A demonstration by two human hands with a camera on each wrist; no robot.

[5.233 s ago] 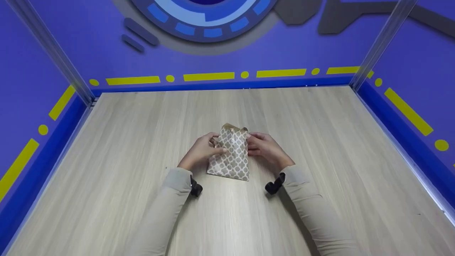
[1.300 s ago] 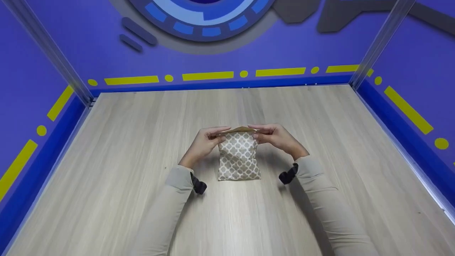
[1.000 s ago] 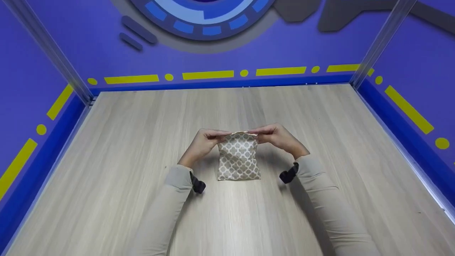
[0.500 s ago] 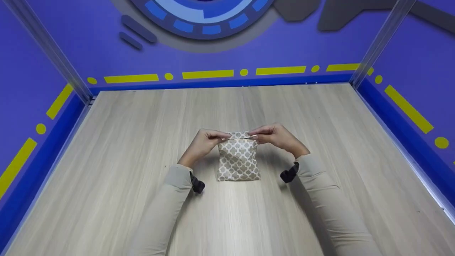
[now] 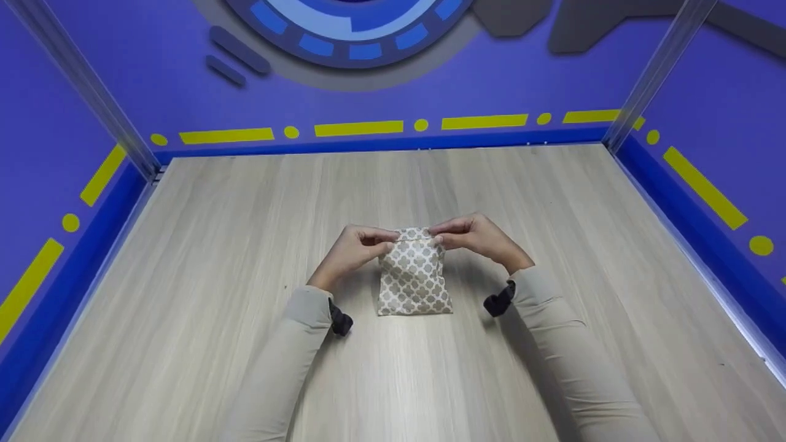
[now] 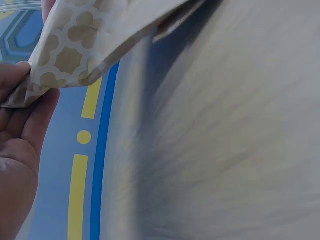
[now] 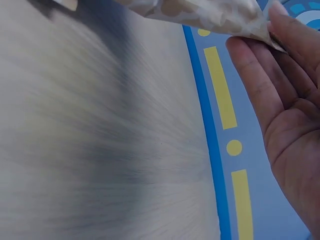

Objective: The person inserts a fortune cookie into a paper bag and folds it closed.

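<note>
A small paper bag [image 5: 412, 276] with a white and tan quatrefoil print stands over the middle of the table, its top edge folded down toward me as a flap [image 5: 414, 234]. My left hand [image 5: 356, 248] pinches the left end of that fold between thumb and fingers. At the right end, my right hand [image 5: 470, 238] pinches the fold the same way. In the left wrist view the bag's corner [image 6: 65, 55] sits between thumb and fingers. The right wrist view has the opposite corner [image 7: 240, 22] in the right hand's grasp. Whatever the bag contains is hidden.
The wood-grain table [image 5: 245, 215] is enclosed by blue walls [image 5: 344, 110] at the back and both sides, marked with yellow bars and dots. Metal posts [image 5: 92, 86] stand at the back corners. Each wrist carries a small black camera [image 5: 341, 322].
The bag was turned square, and its open brown mouth was pressed flat, then folded forward into a patterned flap. Since half a second ago, the left thumb has come forward onto the bag's front.
</note>
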